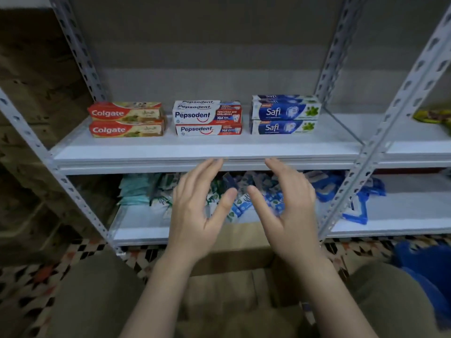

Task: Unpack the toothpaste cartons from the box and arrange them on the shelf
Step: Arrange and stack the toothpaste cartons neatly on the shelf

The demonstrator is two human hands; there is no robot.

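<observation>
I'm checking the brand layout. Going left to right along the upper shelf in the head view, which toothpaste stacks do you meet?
Colgate cartons → Pepsodent cartons → Safi cartons, each brand in its own stack on the upper shelf, with gaps between the stacks.

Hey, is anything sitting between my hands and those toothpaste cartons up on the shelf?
Nothing visible. The left hand and right hand hover open and empty below the shelf edge. The bare front strip of shelf lies before the Colgate cartons, Pepsodent cartons and Safi cartons.
</observation>
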